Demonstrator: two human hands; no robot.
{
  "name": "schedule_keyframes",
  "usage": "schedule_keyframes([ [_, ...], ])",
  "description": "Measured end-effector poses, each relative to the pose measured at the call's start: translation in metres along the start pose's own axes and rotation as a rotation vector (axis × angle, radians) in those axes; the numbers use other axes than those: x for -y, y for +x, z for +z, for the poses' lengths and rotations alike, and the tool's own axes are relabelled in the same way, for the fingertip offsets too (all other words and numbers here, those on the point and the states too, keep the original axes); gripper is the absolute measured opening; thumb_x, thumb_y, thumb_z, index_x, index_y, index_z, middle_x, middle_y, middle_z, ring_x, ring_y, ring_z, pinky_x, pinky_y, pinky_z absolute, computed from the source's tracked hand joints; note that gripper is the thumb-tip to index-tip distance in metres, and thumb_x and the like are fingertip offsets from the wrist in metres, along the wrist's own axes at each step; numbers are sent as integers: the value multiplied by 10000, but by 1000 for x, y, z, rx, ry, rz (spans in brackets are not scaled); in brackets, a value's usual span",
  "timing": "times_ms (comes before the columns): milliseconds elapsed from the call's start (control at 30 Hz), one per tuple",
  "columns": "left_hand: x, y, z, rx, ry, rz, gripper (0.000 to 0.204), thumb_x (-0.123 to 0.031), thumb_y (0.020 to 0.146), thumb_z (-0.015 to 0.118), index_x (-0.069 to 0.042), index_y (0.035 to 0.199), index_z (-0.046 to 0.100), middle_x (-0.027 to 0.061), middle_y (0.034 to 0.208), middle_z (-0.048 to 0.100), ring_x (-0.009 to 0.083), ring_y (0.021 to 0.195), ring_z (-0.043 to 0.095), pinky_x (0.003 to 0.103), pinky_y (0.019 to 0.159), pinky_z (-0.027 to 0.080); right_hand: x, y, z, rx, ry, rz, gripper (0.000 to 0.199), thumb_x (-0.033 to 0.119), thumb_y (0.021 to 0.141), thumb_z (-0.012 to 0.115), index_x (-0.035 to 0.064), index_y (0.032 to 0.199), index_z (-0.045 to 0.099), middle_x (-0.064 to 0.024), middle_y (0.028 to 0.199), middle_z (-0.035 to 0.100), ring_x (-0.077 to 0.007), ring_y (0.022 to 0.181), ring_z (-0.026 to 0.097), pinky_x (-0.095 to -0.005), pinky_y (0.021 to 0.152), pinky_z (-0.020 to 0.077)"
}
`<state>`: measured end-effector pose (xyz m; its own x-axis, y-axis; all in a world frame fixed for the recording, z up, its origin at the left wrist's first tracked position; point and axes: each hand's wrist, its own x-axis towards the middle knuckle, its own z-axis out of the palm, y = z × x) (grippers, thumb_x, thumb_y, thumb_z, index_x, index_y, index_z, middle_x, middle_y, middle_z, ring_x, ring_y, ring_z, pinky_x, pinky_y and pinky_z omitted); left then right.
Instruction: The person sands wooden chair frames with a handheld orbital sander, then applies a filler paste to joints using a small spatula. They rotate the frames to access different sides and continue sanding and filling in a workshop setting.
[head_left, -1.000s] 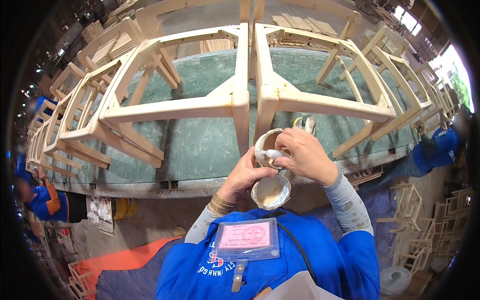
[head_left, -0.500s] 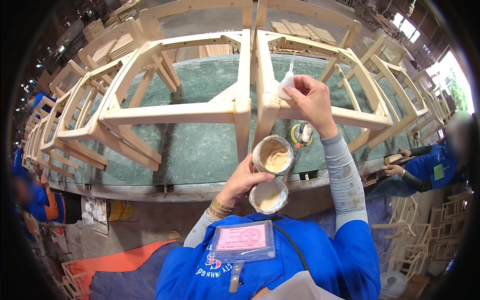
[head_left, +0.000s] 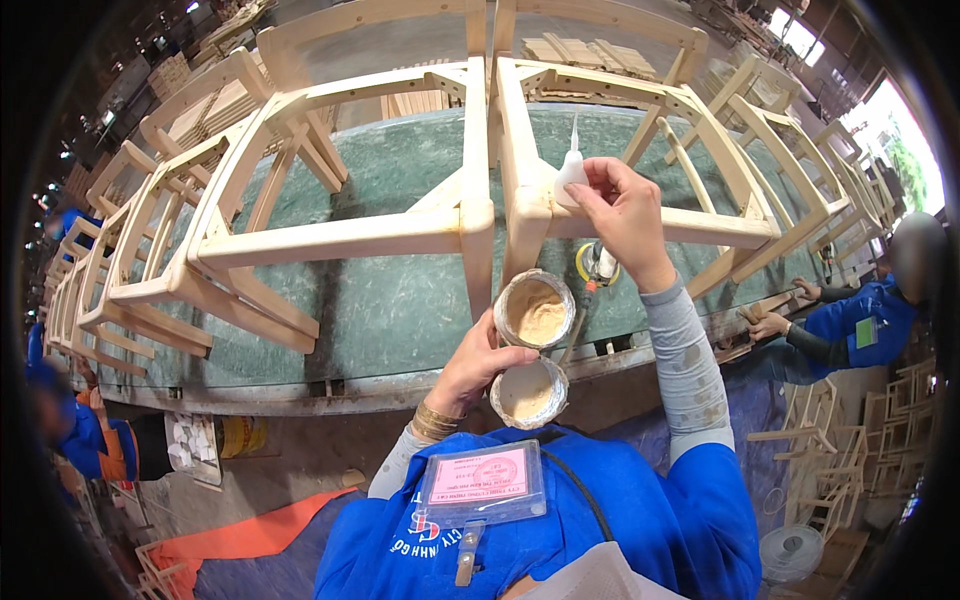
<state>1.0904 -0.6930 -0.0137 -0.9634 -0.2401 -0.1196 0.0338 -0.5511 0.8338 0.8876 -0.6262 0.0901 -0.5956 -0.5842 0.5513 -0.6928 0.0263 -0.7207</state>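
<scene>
My left hand point(head_left: 474, 366) is closed round a pair of joined small round cups. The upper cup point(head_left: 537, 310) holds a tan, paste-like filler, and the lower cup point(head_left: 528, 392) has a paler, creamy content. In my right hand point(head_left: 625, 210) is a small white squeeze bottle point(head_left: 571, 172) with a thin, pointed nozzle, pinched between thumb and fingers and pointing up. It is held close to the front corner of a pale wooden chair frame point(head_left: 530, 200). Another chair frame point(head_left: 330, 240) stands just left of it, its corner near my left hand's cups.
The frames stand on a green-topped workbench point(head_left: 390, 330). A round sander point(head_left: 598, 262) with a hose lies below the right chair's front rail. More chair frames line both sides. A co-worker point(head_left: 865, 320) stands at right, another point(head_left: 85, 430) at left. A fan point(head_left: 790, 552) is low right.
My view has shifted slightly, so the chairs sit a little further left. The squeeze bottle is now more upright. Both hands keep their holds.
</scene>
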Motion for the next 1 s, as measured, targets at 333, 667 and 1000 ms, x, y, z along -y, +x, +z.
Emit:
schedule_keyframes([
  [333, -9, -3, 3, -21, -14, -5, 758, -14, 689, 717, 14, 1344, 336, 93, 1263, 490, 164, 1149, 488, 300, 983, 392, 20, -36, -22, 50, 219, 195, 141, 82, 781, 681, 0, 888, 639, -89, 787, 671, -108, 664, 627, -247, 612, 494],
  [667, -8, 0, 6, 12, 8, -17, 727, -16, 693, 725, 10, 1316, 350, 91, 1230, 493, 167, 1130, 493, 306, 965, 412, 30, -90, -12, 305, -356, -174, 133, 146, 685, 712, 90, 804, 696, -58, 957, 562, -251, 910, 522, -357, 737, 440],
  [1000, -9, -2, 8, 1, 20, -16, 734, -23, 694, 710, 7, 1331, 346, 80, 1218, 509, 157, 1111, 508, 298, 950, 418, 23, -72, -4, 423, -530, -212, 89, 135, 666, 714, 66, 720, 701, -51, 1040, 565, -247, 1024, 489, -385, 877, 389],
])
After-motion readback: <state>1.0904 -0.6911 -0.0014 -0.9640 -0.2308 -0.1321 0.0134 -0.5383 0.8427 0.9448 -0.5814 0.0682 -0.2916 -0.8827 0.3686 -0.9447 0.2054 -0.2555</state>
